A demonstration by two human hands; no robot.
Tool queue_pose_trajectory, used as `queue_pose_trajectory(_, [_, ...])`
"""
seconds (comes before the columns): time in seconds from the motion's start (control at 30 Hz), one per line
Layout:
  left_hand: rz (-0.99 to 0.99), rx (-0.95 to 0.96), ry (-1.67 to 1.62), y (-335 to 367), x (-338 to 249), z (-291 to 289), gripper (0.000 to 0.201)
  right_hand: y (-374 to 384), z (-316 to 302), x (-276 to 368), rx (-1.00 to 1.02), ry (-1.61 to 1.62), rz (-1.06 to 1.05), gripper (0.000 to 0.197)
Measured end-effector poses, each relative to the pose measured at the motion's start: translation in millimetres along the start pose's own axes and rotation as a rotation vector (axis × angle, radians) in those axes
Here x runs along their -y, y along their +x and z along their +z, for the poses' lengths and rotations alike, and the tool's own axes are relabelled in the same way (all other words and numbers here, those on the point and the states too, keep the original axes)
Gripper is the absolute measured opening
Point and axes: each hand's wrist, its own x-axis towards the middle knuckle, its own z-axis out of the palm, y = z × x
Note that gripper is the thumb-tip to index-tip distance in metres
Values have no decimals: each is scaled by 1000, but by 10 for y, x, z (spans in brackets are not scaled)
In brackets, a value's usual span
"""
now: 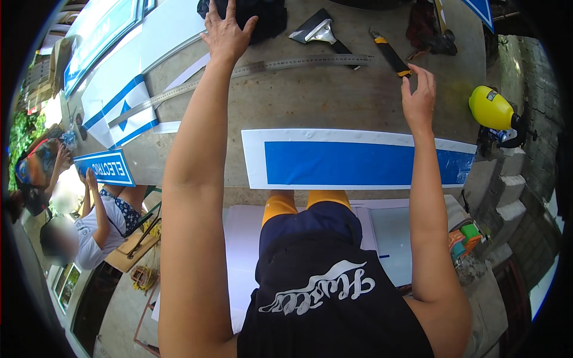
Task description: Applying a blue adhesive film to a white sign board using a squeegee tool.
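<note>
My left hand (228,31) is spread with its fingers apart at the far side of the table, against a crumpled black cloth or bag (268,21). My right hand (419,95) has thumb and fingers parted, its fingertips close beside the end of a black and yellow utility knife (391,56). Whether they touch the knife, I cannot tell. Closer to me lies a long white-edged blue sign panel (340,164) along the table's near edge, partly under my right forearm. A steel ruler (268,64) stretches across the table, passing behind my left forearm.
A black-bladed squeegee (319,31) lies beyond the ruler. Blue and white sheets (122,113) cover the table's left side. A yellow bottle (490,107) is at the right edge. On the left, another person (98,227) holds a blue sign (107,168).
</note>
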Motion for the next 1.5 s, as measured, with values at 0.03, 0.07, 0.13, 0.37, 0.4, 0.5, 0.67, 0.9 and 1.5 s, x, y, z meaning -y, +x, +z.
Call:
queue_pose_trajectory(0.03, [-4,45,-31,40,14,100,67,-117,-75,17,4,-1,4,28])
queue_pose_trajectory(0.07, [9,-20,-28,45,30,199,63,-238,-133,31,16,13,45,26])
queue_pose_trajectory(0.13, [21,-55,-8,106,152,381,60,-458,-249,45,32,28,89,25])
queue_pose_trajectory(0.37, [33,172,-52,339,333,-49,65,-1167,-425,229,156,163,255,19])
queue_pose_trajectory(0.4, [3,92,-50,236,210,-203,66,-1243,-468,294,187,183,269,19])
queue_pose_trajectory(0.5, [-46,-151,-10,-268,198,-523,58,-1481,-520,374,206,208,241,19])
queue_pose_trajectory(0.67, [-435,166,-623,-2002,114,-901,25,-1882,-693,497,234,264,261,19])
queue_pose_trajectory(0.9, [-568,429,-503,-3796,243,-765,33,-2596,-922,840,275,330,215,18])
queue_pose_trajectory(1.5, [-772,385,-134,-3819,-317,-420,64,-3485,-1528,-1356,38,174,632,15])
